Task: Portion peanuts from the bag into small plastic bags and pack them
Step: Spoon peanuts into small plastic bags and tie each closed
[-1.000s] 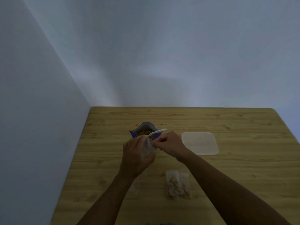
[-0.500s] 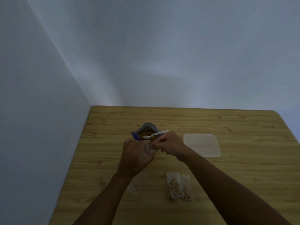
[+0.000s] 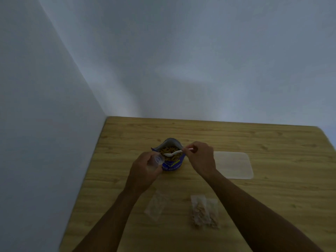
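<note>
An open blue peanut bag [image 3: 172, 163] stands upright on the wooden table [image 3: 272, 197], with peanuts showing inside. My right hand [image 3: 201, 159] grips the handle of a white plastic spoon [image 3: 172, 153], whose bowl lies over the peanuts in the bag's mouth. My left hand [image 3: 145, 170] holds a small clear plastic bag [image 3: 157, 159] with its round mouth held open, just left of the peanut bag. Two filled small bags of peanuts [image 3: 204, 211] lie side by side near me.
A translucent rectangular lid or tray [image 3: 234, 165] lies flat to the right of my right hand. An empty small plastic bag [image 3: 156, 205] lies under my left forearm. Walls close off the table's left and far sides.
My hands have come apart: the right hand moved the spoon out into the peanut bag's mouth, and the left hand now holds the small bag open to the left.
</note>
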Motion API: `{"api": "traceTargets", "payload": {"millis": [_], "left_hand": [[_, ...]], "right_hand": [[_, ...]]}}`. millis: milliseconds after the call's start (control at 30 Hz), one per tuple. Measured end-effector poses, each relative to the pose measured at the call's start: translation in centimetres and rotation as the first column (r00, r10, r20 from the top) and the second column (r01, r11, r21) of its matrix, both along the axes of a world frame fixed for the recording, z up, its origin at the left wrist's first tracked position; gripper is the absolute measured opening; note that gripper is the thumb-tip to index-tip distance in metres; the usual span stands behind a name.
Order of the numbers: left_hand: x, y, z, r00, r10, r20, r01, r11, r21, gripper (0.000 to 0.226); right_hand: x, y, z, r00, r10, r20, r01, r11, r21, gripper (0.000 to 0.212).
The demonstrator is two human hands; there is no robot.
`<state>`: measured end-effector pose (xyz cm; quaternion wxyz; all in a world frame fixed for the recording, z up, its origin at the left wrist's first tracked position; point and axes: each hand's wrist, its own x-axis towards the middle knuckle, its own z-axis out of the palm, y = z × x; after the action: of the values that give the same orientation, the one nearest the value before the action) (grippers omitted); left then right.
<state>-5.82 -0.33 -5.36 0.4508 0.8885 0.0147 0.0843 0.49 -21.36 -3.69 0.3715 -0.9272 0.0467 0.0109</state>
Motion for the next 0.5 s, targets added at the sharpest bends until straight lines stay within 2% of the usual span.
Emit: {"api": "traceTargets", "payload": {"millis": [133, 200, 300, 367, 433, 500], "left_hand": [[0.8, 0.6, 0.3, 0.996, -0.044, -0.071, 0.041, 0.998, -0.049, 0.037], [1.1, 0.8, 0.1, 0.994, -0.07, -0.087, 0.066, 0.996, -0.054, 0.034], [1.5, 0.9, -0.1, 0.994, -0.107, -0.022, 0.107, 0.994, 0.006, 0.03], [1.6, 0.9, -0.1, 0.99, -0.137, 0.038, 0.134, 0.988, 0.078, 0.03], [1.6, 1.0, -0.1, 0.988, -0.142, 0.056, 0.136, 0.985, 0.107, 0.032], [1.6, 1.2, -0.5, 0.99, -0.133, 0.042, 0.128, 0.987, 0.091, 0.036]], "right_hand": [[0.1, 1.5, 0.3, 0.984, 0.09, 0.155, -0.096, 0.995, 0.031, 0.004], [-0.1, 2.4, 0.5, 0.976, 0.091, 0.199, -0.11, 0.99, 0.084, 0.011], [0.0, 3.3, 0.1, 0.996, 0.003, 0.085, -0.021, 0.977, 0.212, 0.017], [0.1, 3.5, -0.1, 0.999, 0.001, 0.032, -0.007, 0.982, 0.187, 0.018], [0.2, 3.4, 0.2, 0.995, 0.049, 0.09, -0.059, 0.991, 0.119, 0.024], [0.4, 2.7, 1.1, 0.978, 0.098, 0.184, -0.112, 0.992, 0.066, 0.019]]}}
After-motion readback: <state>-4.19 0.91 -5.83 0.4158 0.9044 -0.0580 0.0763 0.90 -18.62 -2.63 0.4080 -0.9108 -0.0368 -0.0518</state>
